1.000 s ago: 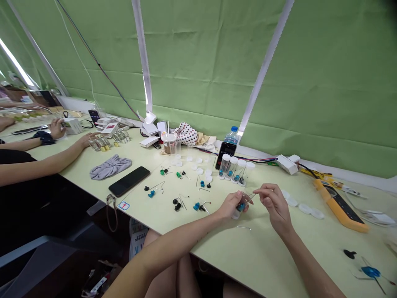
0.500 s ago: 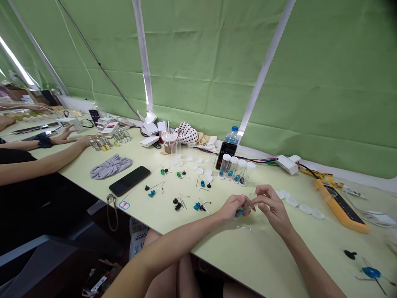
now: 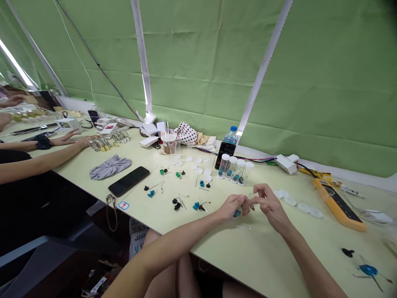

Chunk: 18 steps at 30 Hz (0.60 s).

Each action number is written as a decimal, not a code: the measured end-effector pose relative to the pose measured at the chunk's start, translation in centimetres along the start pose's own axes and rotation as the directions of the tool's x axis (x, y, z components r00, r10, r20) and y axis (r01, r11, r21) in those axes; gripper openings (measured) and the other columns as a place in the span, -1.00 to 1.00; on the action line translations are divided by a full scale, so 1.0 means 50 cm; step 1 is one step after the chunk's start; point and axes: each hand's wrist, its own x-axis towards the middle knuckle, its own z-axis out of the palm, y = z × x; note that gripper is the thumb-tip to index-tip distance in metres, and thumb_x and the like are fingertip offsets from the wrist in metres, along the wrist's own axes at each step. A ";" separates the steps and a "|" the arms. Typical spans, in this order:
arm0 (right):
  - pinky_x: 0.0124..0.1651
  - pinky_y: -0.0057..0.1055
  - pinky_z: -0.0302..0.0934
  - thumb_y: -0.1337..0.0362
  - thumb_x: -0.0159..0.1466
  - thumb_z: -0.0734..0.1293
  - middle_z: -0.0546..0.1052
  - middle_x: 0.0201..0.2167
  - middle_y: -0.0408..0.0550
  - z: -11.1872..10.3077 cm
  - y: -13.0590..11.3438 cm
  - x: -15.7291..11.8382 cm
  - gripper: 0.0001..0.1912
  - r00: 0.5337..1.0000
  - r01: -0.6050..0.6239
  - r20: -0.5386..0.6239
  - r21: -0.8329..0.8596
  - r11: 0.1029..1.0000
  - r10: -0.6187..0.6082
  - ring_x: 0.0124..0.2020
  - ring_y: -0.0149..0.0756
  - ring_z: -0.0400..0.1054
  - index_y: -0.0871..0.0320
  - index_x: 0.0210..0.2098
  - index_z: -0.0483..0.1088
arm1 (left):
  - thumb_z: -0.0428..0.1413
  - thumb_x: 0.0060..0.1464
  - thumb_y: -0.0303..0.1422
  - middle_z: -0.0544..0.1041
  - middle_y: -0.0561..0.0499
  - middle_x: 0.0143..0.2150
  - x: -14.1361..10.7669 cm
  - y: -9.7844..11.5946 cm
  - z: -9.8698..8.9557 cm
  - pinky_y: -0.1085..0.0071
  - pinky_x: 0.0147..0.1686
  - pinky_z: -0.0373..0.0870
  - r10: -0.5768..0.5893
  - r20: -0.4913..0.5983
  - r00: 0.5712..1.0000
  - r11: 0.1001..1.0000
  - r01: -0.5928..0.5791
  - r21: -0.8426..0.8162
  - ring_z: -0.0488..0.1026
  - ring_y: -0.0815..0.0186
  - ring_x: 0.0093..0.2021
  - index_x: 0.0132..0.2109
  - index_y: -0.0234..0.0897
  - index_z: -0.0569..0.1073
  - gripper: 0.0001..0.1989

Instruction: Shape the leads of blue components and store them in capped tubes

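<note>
My left hand (image 3: 233, 206) is closed around a clear tube, tilted above the table, with a blue piece (image 3: 237, 213) at its lower end. My right hand (image 3: 268, 203) is at the tube's other end, thumb and fingers bent toward it; what its fingertips hold is too small to name. A thin metal rod (image 3: 242, 226) lies on the table just below my hands. Behind them stand several clear tubes (image 3: 231, 168) with white caps and small parts inside. To the left lie blue pieces (image 3: 196, 205), black pieces (image 3: 177, 205) and green pieces (image 3: 178, 175) with thin rods.
A black phone (image 3: 129, 181) and a grey cloth (image 3: 110, 167) lie at left. White caps (image 3: 290, 200) and a yellow multimeter (image 3: 339, 205) are at right. Another phone (image 3: 225, 155) leans by a bottle (image 3: 231, 135). Another person's hands (image 3: 66, 137) rest on the far left table.
The view has shifted slightly. My hands remain around the tube, with the right fingers slightly changed in pose. At far left, another person's hand has risen.
</note>
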 end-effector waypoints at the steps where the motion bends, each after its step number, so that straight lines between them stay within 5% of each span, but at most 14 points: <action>1: -0.18 -0.24 0.13 -0.18 0.24 -0.02 0.21 -0.24 0.02 0.001 0.001 0.000 -0.38 0.999 -0.002 -0.042 0.008 1.000 0.003 -0.24 -0.17 0.15 0.04 -0.25 0.52 | -0.26 0.07 0.12 0.30 0.02 -0.59 0.002 0.000 -0.003 0.42 -0.39 0.20 -0.007 -0.019 1.000 1.000 0.007 0.007 0.26 0.40 -0.52 -0.40 -0.38 0.41 -0.35; 4: -0.21 -0.28 0.14 -0.14 0.26 0.01 0.22 -0.22 0.00 0.004 0.008 0.002 -0.45 0.965 -0.058 -0.251 0.068 0.996 0.073 -0.28 -0.21 0.18 0.03 -0.06 0.40 | -0.30 0.07 0.13 0.33 -0.01 -0.54 0.011 0.000 -0.015 0.43 -0.42 0.18 -0.001 -0.130 0.992 1.000 0.000 -0.007 0.28 0.38 -0.49 -0.30 -0.38 0.45 -0.31; 6: -0.28 -0.34 0.14 -0.04 0.26 0.12 0.28 -0.25 -0.03 0.005 0.015 0.005 -0.59 0.947 -0.135 -0.281 0.100 0.986 0.158 -0.33 -0.26 0.19 0.04 -0.09 0.38 | -0.26 0.08 0.11 0.36 -0.02 -0.49 0.016 0.001 -0.025 0.44 -0.42 0.18 0.022 -0.207 0.978 0.999 -0.032 -0.041 0.30 0.38 -0.46 -0.23 -0.37 0.43 -0.35; 9: -0.36 -0.41 0.13 0.09 0.21 0.25 0.36 -0.33 -0.08 0.008 0.026 0.004 -0.77 0.970 -0.238 0.075 0.092 0.967 0.232 -0.40 -0.32 0.21 0.08 -0.28 0.42 | -0.18 0.08 0.08 0.37 -0.03 -0.43 0.020 0.006 -0.035 0.44 -0.35 0.20 0.055 -0.272 0.961 0.994 -0.080 -0.080 0.33 0.37 -0.39 -0.17 -0.36 0.39 -0.43; 12: -0.40 -0.44 0.13 0.17 0.15 0.31 0.39 -0.38 -0.11 0.016 0.036 -0.005 -0.85 0.847 -0.300 0.473 0.045 0.953 0.244 -0.43 -0.35 0.21 0.11 -0.37 0.43 | -0.09 0.04 0.08 0.38 -0.04 -0.38 0.018 0.016 -0.037 0.42 -0.27 0.21 0.081 -0.321 0.944 0.990 -0.112 -0.082 0.34 0.36 -0.32 -0.22 -0.34 0.37 -0.47; 14: -0.40 -0.46 0.13 0.24 0.07 0.37 0.38 -0.38 -0.14 0.022 0.038 -0.011 -0.86 0.785 -0.318 0.557 -0.014 0.948 0.271 -0.44 -0.37 0.20 0.11 -0.35 0.42 | -0.04 0.00 0.08 0.38 -0.04 -0.36 0.016 0.022 -0.038 0.42 -0.24 0.21 0.086 -0.338 0.937 0.990 -0.117 -0.075 0.34 0.35 -0.28 -0.24 -0.34 0.36 -0.49; 18: -0.36 -0.48 0.15 0.35 0.00 0.37 0.37 -0.35 -0.15 0.027 0.026 -0.013 -0.80 0.742 -0.286 0.589 -0.155 0.946 0.321 -0.39 -0.37 0.22 0.12 -0.34 0.38 | 0.07 -0.03 0.00 0.38 -0.04 -0.34 0.017 0.022 -0.043 0.43 -0.23 0.21 0.088 -0.349 0.933 0.990 -0.120 -0.073 0.33 0.36 -0.28 -0.24 -0.34 0.37 -0.56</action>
